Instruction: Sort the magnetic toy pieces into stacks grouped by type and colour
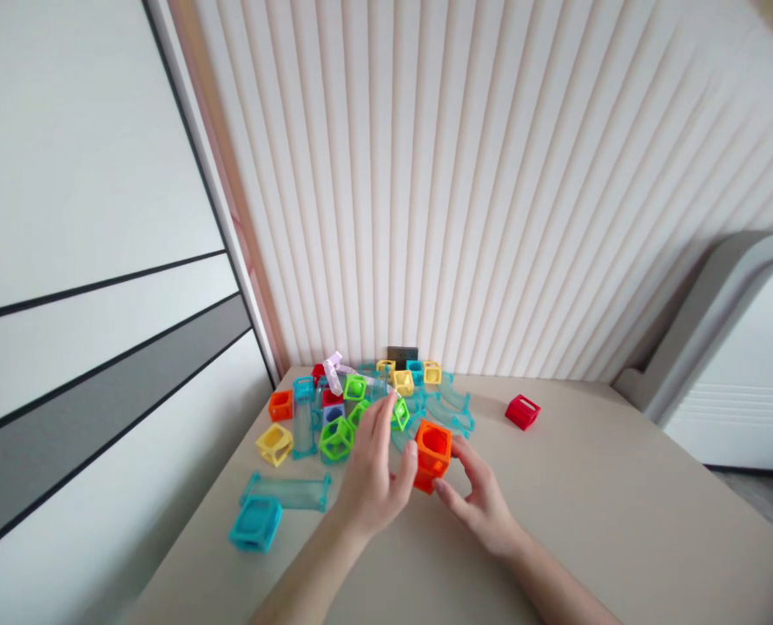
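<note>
An orange hollow block (433,444) with a round opening stands in front of me, with a second orange piece (424,480) beneath it. My right hand (484,508) grips the orange block from the right, thumb low and index finger near its top edge. On the other side is my left hand (374,477), fingers stretched out and together, its thumb near the block's left face; whether it touches cannot be made out. Just beyond the left fingers lie green cube frames (337,439) and a yellow block (403,382).
Clear blue tubes and tracks (303,421) mix with coloured blocks at the back left. A blue block (256,523) lies front left, near a clear track (292,492). One red block (523,411) sits at right. A ribbed wall (458,217) bounds the table (595,503).
</note>
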Motion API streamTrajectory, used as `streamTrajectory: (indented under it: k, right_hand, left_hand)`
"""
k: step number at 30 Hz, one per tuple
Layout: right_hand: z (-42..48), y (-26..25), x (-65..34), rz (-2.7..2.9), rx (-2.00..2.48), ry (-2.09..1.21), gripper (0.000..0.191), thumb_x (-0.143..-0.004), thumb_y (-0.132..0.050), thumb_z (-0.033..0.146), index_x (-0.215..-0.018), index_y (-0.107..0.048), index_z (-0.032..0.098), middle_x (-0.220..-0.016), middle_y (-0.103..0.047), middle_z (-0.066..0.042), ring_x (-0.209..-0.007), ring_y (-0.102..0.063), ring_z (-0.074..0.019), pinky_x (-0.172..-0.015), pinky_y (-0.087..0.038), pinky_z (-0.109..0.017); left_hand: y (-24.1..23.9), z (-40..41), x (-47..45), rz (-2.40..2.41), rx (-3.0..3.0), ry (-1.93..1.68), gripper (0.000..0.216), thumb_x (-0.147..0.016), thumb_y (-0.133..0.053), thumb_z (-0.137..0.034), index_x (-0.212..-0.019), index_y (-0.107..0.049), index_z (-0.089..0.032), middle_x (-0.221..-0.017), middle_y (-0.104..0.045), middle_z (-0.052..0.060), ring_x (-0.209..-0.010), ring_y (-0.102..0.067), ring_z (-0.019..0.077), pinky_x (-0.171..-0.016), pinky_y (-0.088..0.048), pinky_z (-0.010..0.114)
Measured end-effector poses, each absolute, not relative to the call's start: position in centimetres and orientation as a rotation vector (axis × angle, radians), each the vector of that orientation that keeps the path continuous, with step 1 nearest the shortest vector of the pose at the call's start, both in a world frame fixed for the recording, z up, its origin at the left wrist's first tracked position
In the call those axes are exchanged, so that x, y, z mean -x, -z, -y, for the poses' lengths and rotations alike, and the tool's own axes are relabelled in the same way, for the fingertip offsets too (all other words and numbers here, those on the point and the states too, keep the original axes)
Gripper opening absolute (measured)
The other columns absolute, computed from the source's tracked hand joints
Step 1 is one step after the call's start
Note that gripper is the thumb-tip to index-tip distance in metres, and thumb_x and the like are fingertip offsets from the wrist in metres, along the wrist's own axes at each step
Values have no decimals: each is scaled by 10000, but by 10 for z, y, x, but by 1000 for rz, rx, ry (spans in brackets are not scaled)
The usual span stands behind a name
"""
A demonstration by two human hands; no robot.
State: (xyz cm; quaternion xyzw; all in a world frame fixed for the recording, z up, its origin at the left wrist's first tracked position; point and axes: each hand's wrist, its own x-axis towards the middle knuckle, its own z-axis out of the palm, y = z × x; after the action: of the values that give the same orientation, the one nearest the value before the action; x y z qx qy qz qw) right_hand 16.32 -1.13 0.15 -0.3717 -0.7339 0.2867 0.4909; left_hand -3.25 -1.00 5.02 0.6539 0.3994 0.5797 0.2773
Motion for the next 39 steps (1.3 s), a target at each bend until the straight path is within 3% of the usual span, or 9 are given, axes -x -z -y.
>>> streamTrajectory:
  k: [5,9,12,15,19,25,28,31,39]
  right_hand:
    - [15,1,-161,1834,874,-713,374,-866,-659,333,-1225,-611,242,-1092,-649,-109,-1016,-588,-294,-884,-507,-394]
    - [18,3,-161,1907,870,-729,379,-863,-664,297,-1231,-590,241,-1086,-643,-97,-954,-596,-262,-860,-504,-372]
    - [19,0,-161,1955,834,-775,397,-859,-669,287,-1243,-582,235,-1115,-633,-102,-977,-597,-261,-875,-499,-369]
    - [21,-5,-161,1966,816,-807,412,-858,-670,288,-1255,-580,226,-1152,-627,-116,-1006,-597,-271,-892,-495,-375]
    - [21,-6,-162,1960,817,-792,407,-852,-677,292,-1243,-590,225,-1117,-643,-109,-987,-612,-267,-880,-502,-364]
    - [21,-3,-163,2002,843,-701,441,-855,-682,329,-1268,-570,221,-1190,-632,-130,-1069,-603,-288,-930,-490,-375]
    - [21,-5,-164,2033,833,-703,436,-864,-669,339,-1266,-565,204,-1182,-632,-127,-1063,-604,-274,-937,-486,-371]
    - [21,-8,-164,2048,829,-718,424,-873,-653,349,-1257,-564,192,-1156,-631,-122,-1040,-604,-259,-932,-484,-364]
    - [21,-10,-164,2062,828,-724,410,-875,-655,358,-1242,-568,196,-1147,-624,-115,-1038,-595,-252,-928,-477,-351]
  left_hand:
    - [-103,-36,129,-1602,-2071,-1500,311,-926,-494,-352,-1143,-663,-207,-1188,-674,86,-1136,-609,265,-1046,-430,383]
    - [-83,-83,214,-2042,-1973,-927,495,-902,-396,-406,-1275,-564,-127,-1184,-688,122,-1088,-645,255,-997,-474,360]
    - [-51,-99,249,-2051,-1963,-710,529,-808,-454,-339,-1261,-565,-90,-1217,-684,153,-1116,-646,302,-982,-490,400]
    - [-26,-102,260,-1997,-2030,-567,592,-672,-531,-252,-1242,-576,-99,-1319,-633,149,-1264,-552,334,-1074,-416,409]
    - [-14,-109,262,-1941,-2103,-464,614,-633,-524,-193,-1239,-565,-102,-1397,-567,164,-1367,-446,334,-1121,-349,406]
    - [-14,-126,263,-1829,-2199,-282,224,-702,-567,-206,-910,-645,-178,-1028,-723,105,-992,-677,290,-901,-497,367]
    - [-14,-130,264,-1844,-2255,-246,217,-706,-607,-200,-922,-626,-178,-1116,-688,133,-1061,-645,305,-936,-468,374]
    - [-14,-129,266,-1870,-2297,-204,185,-744,-568,-195,-925,-602,-172,-1059,-683,141,-1034,-644,325,-903,-469,393]
    - [-20,-126,263,-1821,-2386,-90,353,-793,-491,-151,-1134,-568,-199,-989,-617,78,-965,-638,257,-871,-461,331]
